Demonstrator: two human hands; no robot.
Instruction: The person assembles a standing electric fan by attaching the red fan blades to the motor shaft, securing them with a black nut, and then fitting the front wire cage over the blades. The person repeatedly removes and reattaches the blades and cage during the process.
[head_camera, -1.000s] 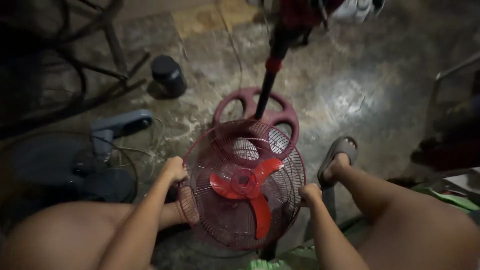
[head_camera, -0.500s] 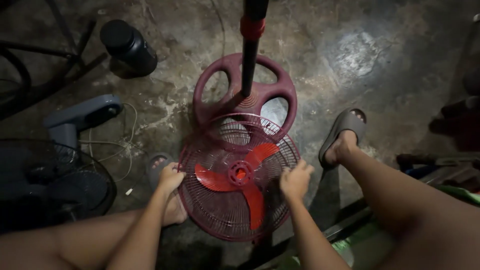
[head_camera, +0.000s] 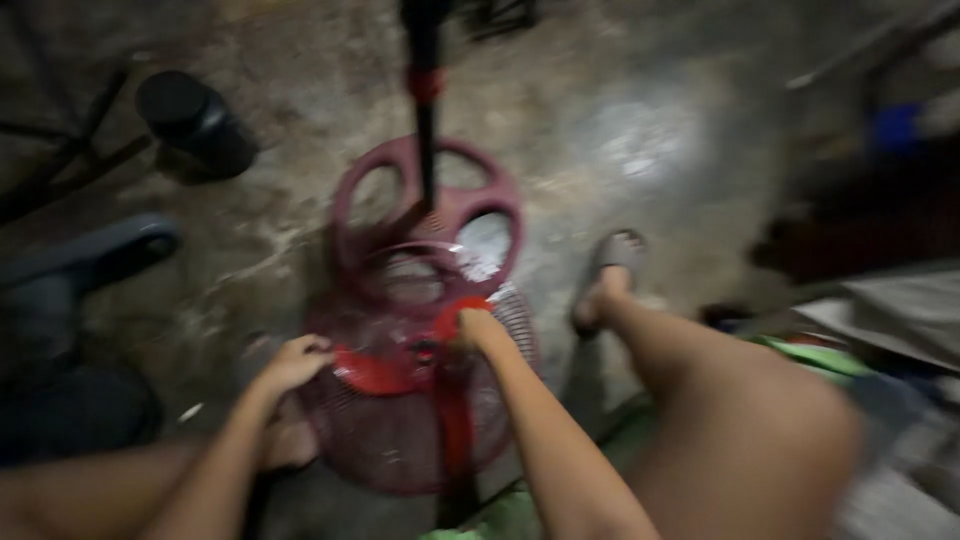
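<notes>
A left hand (head_camera: 295, 362) clutched the red fan guard's (head_camera: 400, 440) nine o'clock rim while the right hand (head_camera: 478, 328), grip lost in blur, reached the red blades (head_camera: 385, 372); a steady hold seemed wise.

a dark jar (head_camera: 195, 122) stands on the stained concrete floor (head_camera: 640, 130), near a grey fan body (head_camera: 85, 260)
</notes>
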